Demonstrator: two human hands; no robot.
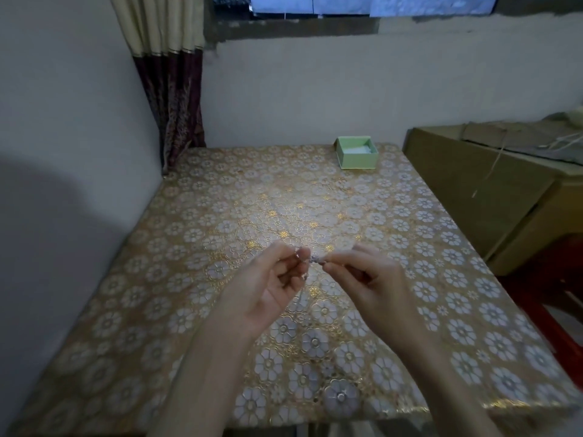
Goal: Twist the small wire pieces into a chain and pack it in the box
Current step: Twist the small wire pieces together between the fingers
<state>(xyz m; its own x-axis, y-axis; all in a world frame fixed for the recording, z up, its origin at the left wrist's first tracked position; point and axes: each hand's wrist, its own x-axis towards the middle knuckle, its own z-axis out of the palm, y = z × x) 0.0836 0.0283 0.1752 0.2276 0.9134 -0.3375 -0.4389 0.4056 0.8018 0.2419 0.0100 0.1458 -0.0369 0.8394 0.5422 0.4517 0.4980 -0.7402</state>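
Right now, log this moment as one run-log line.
stage: twisting | left hand: pinches wire piece | right hand: pinches its other end | box: open, far table edge | packing: not yet done

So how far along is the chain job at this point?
Done: little that shows. The green box sits open at the table's far edge; it seems to hold only a pale lining. In hand: the left hand and right hand pinch a small wire piece between them above the table, apparently twisting. How long the chain is cannot be told. Left: finishing and packing it.
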